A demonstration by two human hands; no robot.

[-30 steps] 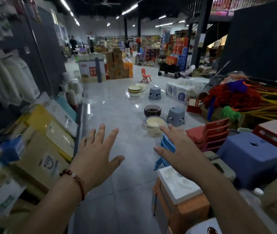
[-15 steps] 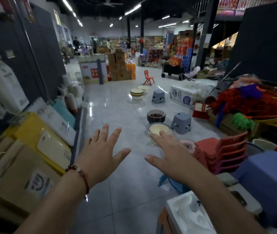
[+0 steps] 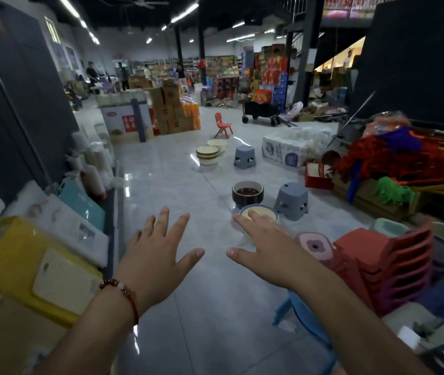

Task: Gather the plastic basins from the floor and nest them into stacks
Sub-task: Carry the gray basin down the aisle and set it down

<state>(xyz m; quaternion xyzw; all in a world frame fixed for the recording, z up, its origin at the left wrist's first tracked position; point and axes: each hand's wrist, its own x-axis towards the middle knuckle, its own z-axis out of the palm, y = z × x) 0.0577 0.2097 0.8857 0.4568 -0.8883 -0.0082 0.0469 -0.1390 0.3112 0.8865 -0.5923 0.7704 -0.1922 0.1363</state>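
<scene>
Basins stand on the shiny tiled floor ahead. Nearest is a cream basin with a bluish rim (image 3: 263,211), partly hidden behind my right hand (image 3: 269,249). Just beyond it sits a dark brown basin (image 3: 247,192). Farther off are a small stack of cream and yellow basins (image 3: 207,154) and a pale basin (image 3: 217,144) behind it. My left hand (image 3: 158,259), with a bead bracelet at the wrist, is stretched forward with fingers spread. Both hands hover in the air, palms down, holding nothing.
Two grey stools (image 3: 291,200) (image 3: 244,157) stand beside the basins. Stacked red chairs (image 3: 386,262) and a blue stool (image 3: 310,323) crowd the right. Packaged goods on shelves (image 3: 39,269) line the left. A red child's chair (image 3: 222,125) and cartons (image 3: 170,109) stand farther down the aisle.
I have moved forward along the aisle, so the basins and grey stools are closer. The brown and white stools at lower right have left the view. Both hands stay spread.
</scene>
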